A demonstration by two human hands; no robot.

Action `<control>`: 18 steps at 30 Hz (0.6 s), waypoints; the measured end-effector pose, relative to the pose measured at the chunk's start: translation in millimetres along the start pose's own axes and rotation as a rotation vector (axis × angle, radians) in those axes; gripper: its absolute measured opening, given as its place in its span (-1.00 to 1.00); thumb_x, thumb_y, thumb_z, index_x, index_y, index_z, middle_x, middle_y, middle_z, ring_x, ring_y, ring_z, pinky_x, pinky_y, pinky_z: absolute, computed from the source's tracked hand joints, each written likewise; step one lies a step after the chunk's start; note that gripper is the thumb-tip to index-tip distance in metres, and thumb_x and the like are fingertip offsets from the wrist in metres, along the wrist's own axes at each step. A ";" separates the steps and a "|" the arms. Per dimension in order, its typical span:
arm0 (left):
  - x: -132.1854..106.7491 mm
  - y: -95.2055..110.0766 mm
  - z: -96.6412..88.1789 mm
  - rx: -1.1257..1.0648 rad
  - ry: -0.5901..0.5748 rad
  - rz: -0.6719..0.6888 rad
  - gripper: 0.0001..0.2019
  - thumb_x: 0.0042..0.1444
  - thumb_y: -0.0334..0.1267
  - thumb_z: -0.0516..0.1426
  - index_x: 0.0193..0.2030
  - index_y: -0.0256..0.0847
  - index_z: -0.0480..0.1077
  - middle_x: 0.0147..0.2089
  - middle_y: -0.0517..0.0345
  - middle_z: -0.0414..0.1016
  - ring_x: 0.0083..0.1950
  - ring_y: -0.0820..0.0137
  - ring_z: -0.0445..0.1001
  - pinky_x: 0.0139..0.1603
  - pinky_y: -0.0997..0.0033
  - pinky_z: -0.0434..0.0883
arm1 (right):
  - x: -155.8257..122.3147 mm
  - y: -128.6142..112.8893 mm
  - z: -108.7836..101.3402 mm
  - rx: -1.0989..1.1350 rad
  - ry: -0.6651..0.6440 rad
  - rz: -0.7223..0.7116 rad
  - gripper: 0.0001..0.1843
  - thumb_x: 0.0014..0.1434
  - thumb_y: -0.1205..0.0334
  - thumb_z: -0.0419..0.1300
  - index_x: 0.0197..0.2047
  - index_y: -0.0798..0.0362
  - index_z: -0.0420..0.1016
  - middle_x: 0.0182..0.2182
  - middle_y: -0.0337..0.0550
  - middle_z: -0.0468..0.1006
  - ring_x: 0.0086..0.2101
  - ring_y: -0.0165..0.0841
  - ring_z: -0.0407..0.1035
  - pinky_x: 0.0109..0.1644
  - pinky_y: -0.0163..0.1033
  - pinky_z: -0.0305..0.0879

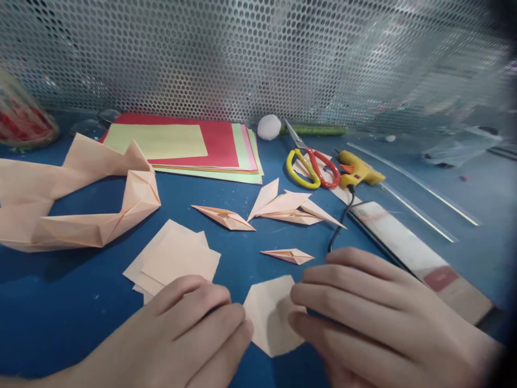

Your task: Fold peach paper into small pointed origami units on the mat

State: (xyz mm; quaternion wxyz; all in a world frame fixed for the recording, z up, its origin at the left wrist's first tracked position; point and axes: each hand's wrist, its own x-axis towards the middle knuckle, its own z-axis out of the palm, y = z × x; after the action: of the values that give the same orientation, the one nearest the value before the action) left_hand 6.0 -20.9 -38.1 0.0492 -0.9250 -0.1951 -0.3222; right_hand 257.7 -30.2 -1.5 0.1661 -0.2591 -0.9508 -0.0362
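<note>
Between my hands is a small peach paper square (271,323) with a crease down it and its corners turned in or covered by fingers. My left hand (197,328) pinches its left edge, fingers curled together. My right hand (359,307) grips the right edge, its thumb partly hidden. Just beyond lies a narrow folded paper piece (291,255). Another folded piece (228,217) sits farther left, beside a cluster of pointed folded papers (283,205). A loose stack of peach squares (177,253) lies next to my left hand.
A large folded paper ring (139,191) stands at left on the blue table. Coloured sheets (161,141), scissors (313,167), a white ball (269,127) and a yellow glue gun (357,168) lie toward the perforated metal panel (226,59). A phone (420,258) and clear sticks (420,213) are at right.
</note>
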 end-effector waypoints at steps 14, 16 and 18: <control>-1.2 -0.6 0.2 0.076 0.049 0.049 -0.70 0.32 -0.52 -0.08 -0.16 -0.21 0.45 -0.22 0.29 0.57 -0.09 0.46 0.45 0.28 0.42 0.22 | 11.6 -19.6 21.5 0.215 0.115 0.174 -0.76 0.37 0.42 0.06 -0.24 0.06 0.53 -0.43 -0.20 0.61 -0.35 -0.39 0.51 -0.17 -0.28 0.42; -0.5 -0.7 1.9 0.061 0.046 0.033 -0.67 0.35 -0.51 -0.10 -0.19 -0.18 0.46 -0.19 0.31 0.59 -0.06 0.50 0.46 0.28 0.45 0.23 | 9.1 -20.3 22.9 0.165 0.147 0.153 -0.74 0.35 0.45 0.06 -0.29 0.05 0.52 -0.48 -0.22 0.59 -0.39 -0.41 0.50 -0.23 -0.29 0.42; -0.1 -0.9 4.1 0.045 0.036 0.027 -0.63 0.37 -0.49 -0.13 -0.22 -0.15 0.47 -0.16 0.34 0.60 -0.01 0.53 0.46 0.28 0.46 0.24 | 6.7 -20.5 23.1 0.145 0.142 0.148 -0.74 0.35 0.46 0.06 -0.30 0.05 0.52 -0.48 -0.23 0.58 -0.42 -0.42 0.50 -0.25 -0.30 0.41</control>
State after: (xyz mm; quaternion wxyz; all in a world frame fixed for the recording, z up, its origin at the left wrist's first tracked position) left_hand 7.9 -19.3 -41.4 0.0780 -0.9203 -0.1889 -0.3337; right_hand 235.0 -41.1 -20.7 0.2534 -0.3124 -0.9151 0.0268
